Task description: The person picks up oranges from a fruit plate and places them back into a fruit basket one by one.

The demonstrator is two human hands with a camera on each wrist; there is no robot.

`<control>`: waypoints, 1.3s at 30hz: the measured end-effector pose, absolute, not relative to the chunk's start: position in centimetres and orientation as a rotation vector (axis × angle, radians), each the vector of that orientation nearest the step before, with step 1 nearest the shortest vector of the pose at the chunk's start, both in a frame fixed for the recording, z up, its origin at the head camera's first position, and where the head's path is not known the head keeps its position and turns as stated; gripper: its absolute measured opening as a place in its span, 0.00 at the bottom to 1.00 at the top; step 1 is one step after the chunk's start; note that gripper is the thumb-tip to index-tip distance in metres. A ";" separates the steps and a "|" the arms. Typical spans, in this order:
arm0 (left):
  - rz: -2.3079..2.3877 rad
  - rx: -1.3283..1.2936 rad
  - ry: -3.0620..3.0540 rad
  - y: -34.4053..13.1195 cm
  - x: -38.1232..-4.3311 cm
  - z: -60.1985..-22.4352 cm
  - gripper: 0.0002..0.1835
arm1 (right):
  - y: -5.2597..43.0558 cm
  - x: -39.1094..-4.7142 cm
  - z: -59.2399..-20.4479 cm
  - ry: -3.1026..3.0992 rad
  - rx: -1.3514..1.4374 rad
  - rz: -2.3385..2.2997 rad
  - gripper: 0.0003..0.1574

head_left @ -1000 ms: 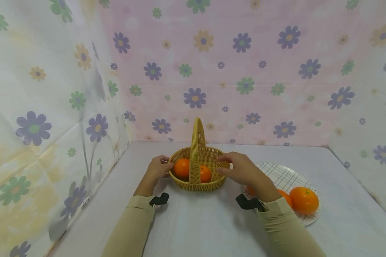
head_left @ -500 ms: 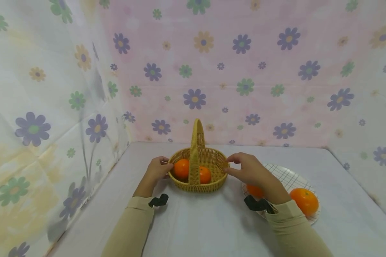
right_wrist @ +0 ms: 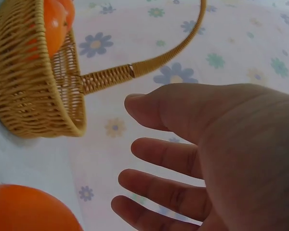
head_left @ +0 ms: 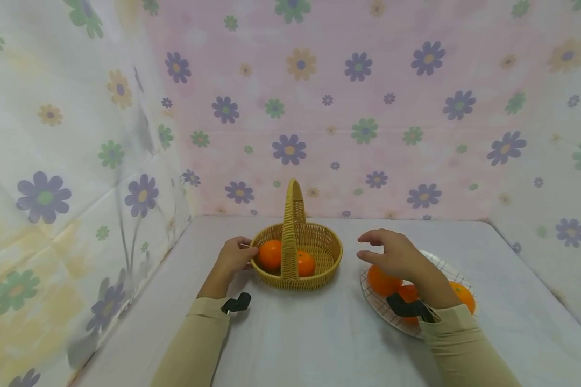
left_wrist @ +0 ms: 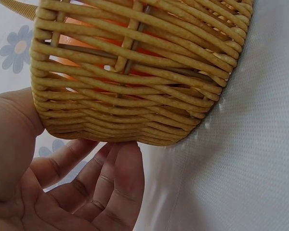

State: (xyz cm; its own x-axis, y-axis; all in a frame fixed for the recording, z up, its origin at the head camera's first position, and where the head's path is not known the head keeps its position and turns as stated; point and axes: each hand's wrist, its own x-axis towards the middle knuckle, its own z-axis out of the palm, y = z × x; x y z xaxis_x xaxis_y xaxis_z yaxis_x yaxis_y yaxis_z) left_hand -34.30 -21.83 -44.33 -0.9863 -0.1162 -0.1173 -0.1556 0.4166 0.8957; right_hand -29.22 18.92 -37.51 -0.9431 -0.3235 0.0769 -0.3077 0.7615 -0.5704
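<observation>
In the head view, your left hand (head_left: 234, 257) grips the left rim of the basket (head_left: 297, 284), which stands upright on the bench (head_left: 290, 338), two oranges (head_left: 270, 255) inside. Your right hand (head_left: 394, 255) is released above the plate (head_left: 381, 307) with more oranges (head_left: 383, 282). In the left wrist view, your fingers (left_wrist: 127, 178) touch the basket's outer wall. In the right wrist view, your fingers spread loosely, apart from the basket.

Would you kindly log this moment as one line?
left hand: holds basket | right hand: holding nothing, near plate | basket: two oranges inside | plate: more oranges
</observation>
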 end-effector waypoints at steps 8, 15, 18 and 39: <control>1.671 -0.252 2.616 -22.1 -34.5 -44.6 0.20 | 21.3 -29.6 -37.1 2.904 -0.582 -1.002 0.34; 1.667 -0.260 2.610 -22.1 -34.6 -44.7 0.20 | 23.9 -30.2 -37.6 2.845 -0.563 -1.033 0.38; 1.659 -0.267 2.610 -22.1 -34.6 -44.7 0.20 | 24.6 -30.4 -38.0 2.809 -0.553 -1.040 0.39; 1.647 -0.271 2.617 -21.9 -34.4 -44.4 0.20 | 25.5 -31.1 -39.9 2.502 -0.490 -1.097 0.45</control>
